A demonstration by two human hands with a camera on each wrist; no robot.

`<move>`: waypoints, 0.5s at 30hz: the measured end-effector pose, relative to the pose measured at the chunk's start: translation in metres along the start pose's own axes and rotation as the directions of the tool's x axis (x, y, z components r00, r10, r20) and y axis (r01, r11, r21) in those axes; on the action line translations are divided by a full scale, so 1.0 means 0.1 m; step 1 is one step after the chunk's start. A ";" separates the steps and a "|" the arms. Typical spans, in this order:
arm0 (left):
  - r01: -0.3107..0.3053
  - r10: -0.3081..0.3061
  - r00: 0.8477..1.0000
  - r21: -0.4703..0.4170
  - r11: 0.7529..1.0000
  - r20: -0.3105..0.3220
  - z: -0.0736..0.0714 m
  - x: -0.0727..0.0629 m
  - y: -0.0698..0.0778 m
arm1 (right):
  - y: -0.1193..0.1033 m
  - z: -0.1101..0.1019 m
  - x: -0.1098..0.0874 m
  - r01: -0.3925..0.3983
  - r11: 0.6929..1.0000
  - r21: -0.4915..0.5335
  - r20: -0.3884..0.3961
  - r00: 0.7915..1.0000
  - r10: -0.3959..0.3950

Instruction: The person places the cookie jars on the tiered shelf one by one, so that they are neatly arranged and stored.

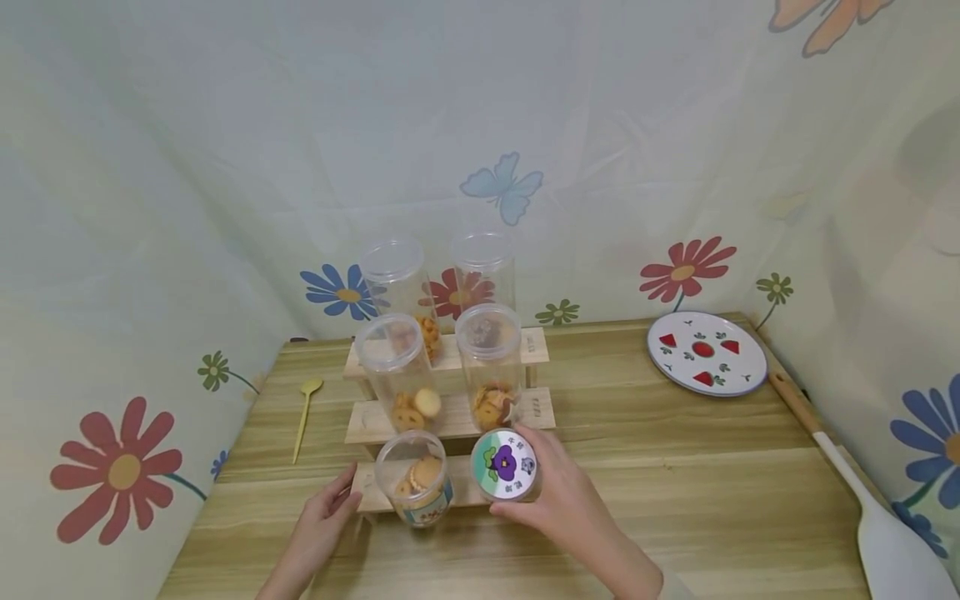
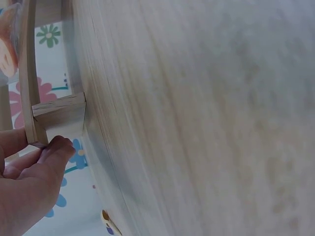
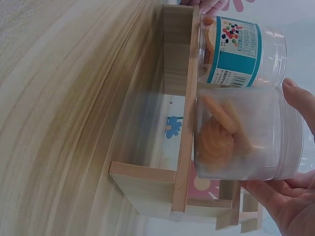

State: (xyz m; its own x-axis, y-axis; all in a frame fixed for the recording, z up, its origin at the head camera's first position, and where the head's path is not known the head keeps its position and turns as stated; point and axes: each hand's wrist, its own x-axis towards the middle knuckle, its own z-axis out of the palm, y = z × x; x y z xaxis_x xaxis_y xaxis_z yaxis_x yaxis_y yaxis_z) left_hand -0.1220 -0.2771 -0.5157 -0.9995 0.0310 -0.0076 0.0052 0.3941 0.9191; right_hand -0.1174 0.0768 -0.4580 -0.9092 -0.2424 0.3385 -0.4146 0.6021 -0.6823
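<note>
My right hand (image 1: 555, 483) grips a clear jar of cookies (image 3: 236, 135) near its lid, which bears a purple flower print. The jar stands on the lowest step of a three-step wooden rack (image 1: 468, 493). My left hand (image 1: 322, 521) pinches the left end of that step, thumb above and fingers below, as the left wrist view shows. Beside the held jar is another clear jar (image 1: 411, 479) with cookies and a blue label. Two taller jars, a left one (image 1: 397, 379) and a right one (image 1: 491, 375), with clear lids and snacks inside, stand on the middle step.
On the top step are two more tall jars, one left (image 1: 393, 271) and one right (image 1: 486, 267). A yellow spoon (image 1: 303, 421) lies left of the rack. A watermelon-print plate (image 1: 675, 367) and a white spatula (image 1: 892, 542) lie to the right. Patterned cloth surrounds the table.
</note>
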 end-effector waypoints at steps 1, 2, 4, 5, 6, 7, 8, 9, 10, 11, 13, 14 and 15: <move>-0.001 0.001 1.000 -0.001 1.000 0.000 0.00 0.00 0.00 | 0.00 0.00 0.00 -0.005 1.000 0.003 0.001 1.000 0.005; -0.002 0.002 1.000 -0.002 1.000 0.000 0.00 0.00 -0.01 | 0.00 0.01 0.01 -0.009 1.000 0.002 0.001 1.000 0.009; -0.002 0.002 1.000 -0.002 1.000 0.000 0.00 0.00 0.00 | 0.00 0.02 0.01 -0.015 1.000 -0.001 0.002 1.000 0.015; -0.001 0.001 1.000 -0.002 1.000 0.001 -0.01 -0.01 0.00 | -0.01 0.02 0.01 -0.019 1.000 0.000 0.002 1.000 0.019; 0.002 -0.002 1.000 -0.005 1.000 0.001 -0.01 -0.01 0.00 | -0.01 0.02 0.02 -0.024 1.000 0.002 0.004 1.000 0.024; 0.005 -0.005 1.000 -0.005 1.000 0.001 -0.01 -0.01 0.01 | -0.02 0.02 0.02 -0.030 1.000 0.002 0.005 1.000 0.030; 0.006 -0.006 1.000 -0.004 1.000 0.000 -0.01 -0.01 0.01 | -0.03 0.02 0.02 -0.036 0.999 0.005 0.006 0.999 0.036; 0.007 -0.007 1.000 -0.003 1.000 -0.001 0.00 -0.01 0.01 | -0.03 0.03 0.02 -0.044 0.999 0.013 0.007 0.999 0.044; 0.008 -0.008 1.000 -0.003 1.000 -0.002 0.00 -0.01 0.01 | -0.04 0.03 0.02 -0.051 0.998 0.024 0.007 0.999 0.051; 0.008 -0.008 1.000 -0.001 1.000 -0.003 0.00 -0.01 0.01 | -0.04 0.03 0.03 -0.058 0.998 0.035 0.006 0.998 0.058; 0.013 -0.013 1.000 -0.002 1.000 -0.007 0.00 0.00 0.01 | -0.04 0.03 0.03 -0.072 0.996 0.052 0.005 0.997 0.071; 0.014 -0.014 1.000 -0.001 1.000 -0.009 0.00 0.00 0.01 | -0.04 0.03 0.03 -0.077 0.995 0.058 0.004 0.997 0.077; 0.015 -0.015 1.000 -0.004 1.000 -0.008 0.00 0.00 0.02 | -0.04 0.04 0.04 -0.082 0.995 0.064 0.002 0.997 0.082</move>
State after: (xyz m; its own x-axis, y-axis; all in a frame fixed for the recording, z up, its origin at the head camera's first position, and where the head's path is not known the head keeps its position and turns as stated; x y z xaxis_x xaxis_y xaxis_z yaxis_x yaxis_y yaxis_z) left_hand -0.1216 -0.2761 -0.5142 -0.9997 0.0178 -0.0178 -0.0094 0.3908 0.9204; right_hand -0.1191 0.0707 -0.4561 -0.9402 -0.1939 0.2801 -0.3403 0.5703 -0.7476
